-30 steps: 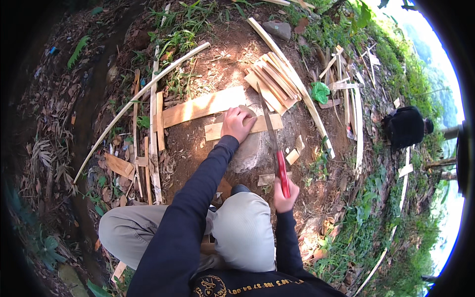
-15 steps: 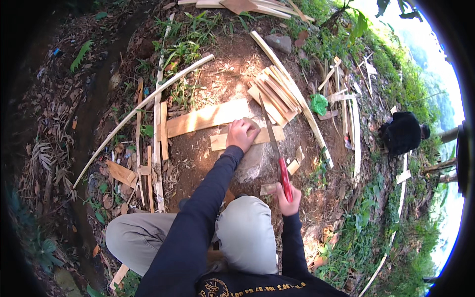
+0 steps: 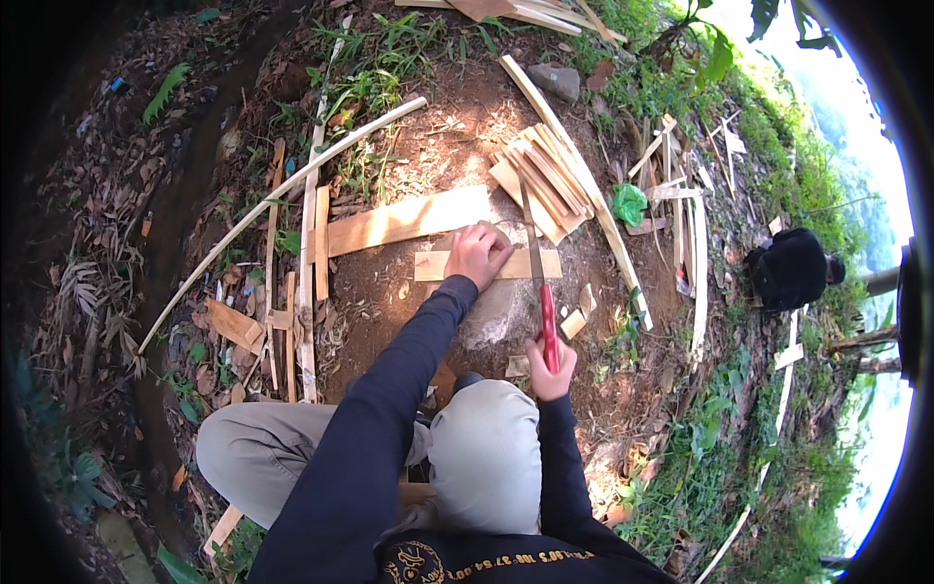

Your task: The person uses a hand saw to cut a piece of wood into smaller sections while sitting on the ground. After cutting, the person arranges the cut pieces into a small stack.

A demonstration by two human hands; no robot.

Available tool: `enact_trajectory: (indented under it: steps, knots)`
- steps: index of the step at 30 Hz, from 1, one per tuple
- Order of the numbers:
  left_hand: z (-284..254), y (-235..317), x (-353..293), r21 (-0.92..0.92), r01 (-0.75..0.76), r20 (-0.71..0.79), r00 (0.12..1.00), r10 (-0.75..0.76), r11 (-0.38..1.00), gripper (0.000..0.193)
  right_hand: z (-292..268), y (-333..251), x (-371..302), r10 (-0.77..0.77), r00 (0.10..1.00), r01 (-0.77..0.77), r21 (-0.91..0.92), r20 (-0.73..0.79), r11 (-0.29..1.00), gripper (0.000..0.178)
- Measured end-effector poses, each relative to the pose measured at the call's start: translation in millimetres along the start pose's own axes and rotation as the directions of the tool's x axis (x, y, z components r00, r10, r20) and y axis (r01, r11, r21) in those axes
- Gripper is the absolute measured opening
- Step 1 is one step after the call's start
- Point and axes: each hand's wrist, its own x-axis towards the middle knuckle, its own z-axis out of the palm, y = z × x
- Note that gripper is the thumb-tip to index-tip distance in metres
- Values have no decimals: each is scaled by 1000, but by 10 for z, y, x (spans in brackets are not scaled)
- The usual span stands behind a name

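Note:
My left hand (image 3: 477, 255) presses down on a short wooden board (image 3: 436, 266), its fingers curled over the top. The board lies across a grey stone (image 3: 494, 316). In my right hand (image 3: 553, 368) is the red handle of a handsaw (image 3: 548, 316). The saw's narrow blade points away from me and crosses the board near its right end. Whether the teeth sit in a cut cannot be made out. Just beyond, a wider plank (image 3: 399, 224) lies on the soil at the left, and a stack of thin wooden slats (image 3: 547, 180) at the right.
Long wooden strips (image 3: 292, 190) lie at the left and another strip (image 3: 574, 175) runs beside the stack. Small offcuts (image 3: 576, 321) lie right of the saw. A green plastic bag (image 3: 628, 203) sits farther right. A person in dark clothes (image 3: 793, 270) is at the far right.
My right hand and the saw have shifted slightly left and away from me, the handle now closer to the board. My left hand stays on the board.

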Motion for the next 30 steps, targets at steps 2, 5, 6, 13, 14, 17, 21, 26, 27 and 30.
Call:
enact_trajectory:
  steps: [2,5,6,13,14,17,21,26,27,30]
  knots:
    - [-13,42,-33,7,47,30,998,-47,999,26,52,6,114,58,997,-56,30,-56,998,29]
    - [-74,37,-14,22,112,82,990,-114,993,27,-97,-86,-410,43,999,-44,-47,-22,998,22]
    - [-84,63,32,39,85,63,994,-87,996,27,-175,11,-498,-45,999,43,-143,-15,989,23]
    - [-36,70,-104,44,86,92,992,-89,995,27,-166,11,-484,52,998,-56,-89,-42,994,24]
    - [-53,54,7,53,68,69,995,-71,996,27,-252,18,-574,3,1000,-5,-82,-29,997,24]
    - [-33,66,42,72,26,-6,1000,-26,997,28,-220,6,-393,28,999,-29,-107,-19,994,24]
    - [55,98,-92,68,36,-22,999,-35,997,29,-154,-19,-225,-2,999,-4,-140,-42,990,30]
    - [18,91,5,44,13,-56,998,-11,999,32,-324,33,-564,-8,1000,5,-157,-23,988,28]
    - [28,90,52,48,14,-46,999,-12,999,31,-249,71,-278,-19,1000,22,-194,21,981,26]
    - [28,36,-42,59,68,-1,998,-68,996,31,-41,-286,-37,33,999,-35,-113,-18,993,26]
